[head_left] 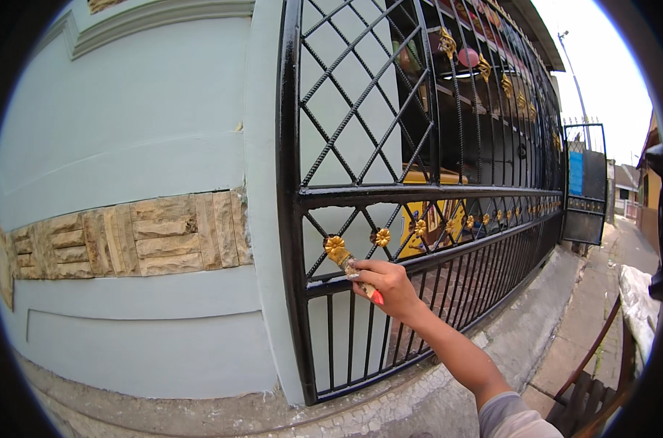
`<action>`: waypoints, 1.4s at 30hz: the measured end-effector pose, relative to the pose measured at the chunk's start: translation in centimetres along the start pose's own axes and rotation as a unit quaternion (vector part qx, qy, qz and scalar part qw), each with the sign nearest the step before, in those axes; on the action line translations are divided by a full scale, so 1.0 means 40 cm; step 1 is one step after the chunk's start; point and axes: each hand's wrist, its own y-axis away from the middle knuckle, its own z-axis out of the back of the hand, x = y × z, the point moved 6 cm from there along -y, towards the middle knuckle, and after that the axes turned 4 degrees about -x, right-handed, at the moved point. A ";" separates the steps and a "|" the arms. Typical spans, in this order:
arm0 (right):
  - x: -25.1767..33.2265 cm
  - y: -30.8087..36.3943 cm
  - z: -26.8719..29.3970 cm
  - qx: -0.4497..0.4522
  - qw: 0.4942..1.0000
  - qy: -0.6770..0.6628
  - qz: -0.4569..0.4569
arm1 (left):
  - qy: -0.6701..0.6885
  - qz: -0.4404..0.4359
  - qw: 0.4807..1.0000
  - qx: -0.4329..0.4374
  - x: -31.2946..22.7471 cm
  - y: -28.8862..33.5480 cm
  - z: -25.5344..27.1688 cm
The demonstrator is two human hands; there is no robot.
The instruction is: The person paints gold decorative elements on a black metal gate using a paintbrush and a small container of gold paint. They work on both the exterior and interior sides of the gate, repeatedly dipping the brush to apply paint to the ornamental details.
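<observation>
My right hand (387, 286) is closed round the handle of a paintbrush (363, 278), whose red tip sticks out below the fingers. The brush's gold-coated bristles point up and to the left. They meet the lower edge of a gold flower ornament (334, 244) on the black metal gate (294, 219), at the end closest to the wall. Just right of it, a second gold flower (382, 237) sits on the same lattice band. My left hand is out of view.
A pale blue wall (141, 146) with a stone-tile band (167, 232) stands at left. Behind the bars is a yellow panel (437, 219). A concrete ledge (390, 409) runs below the gate, and a white sheet (639, 310) hangs at right by the paved lane (587, 292).
</observation>
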 end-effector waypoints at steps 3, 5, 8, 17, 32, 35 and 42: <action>-0.014 -0.041 0.048 -0.072 0.996 0.039 0.026 | 0.022 -0.007 1.000 -0.006 -0.001 0.001 -0.003; -0.013 -0.038 0.049 -0.071 0.996 0.050 0.034 | 0.018 -0.024 0.999 -0.021 -0.004 0.001 -0.001; 0.025 0.014 -0.016 0.027 0.997 0.008 0.066 | 0.016 -0.002 1.000 -0.023 0.007 -0.001 -0.001; 0.203 0.411 0.037 -0.080 0.919 -0.224 -0.315 | 0.056 -0.004 0.998 -0.017 0.024 0.001 0.003; 0.208 1.049 -0.023 -0.227 0.477 -0.391 -0.754 | 0.024 0.036 0.994 0.100 -0.007 -0.079 -0.140; 0.186 0.943 -0.008 -0.204 0.447 -0.416 -0.765 | 0.016 0.055 0.991 0.124 -0.101 -0.098 -0.184; 0.190 0.554 0.214 -0.136 0.405 -0.405 -0.808 | -0.002 0.059 0.977 0.206 -0.496 -0.097 -0.316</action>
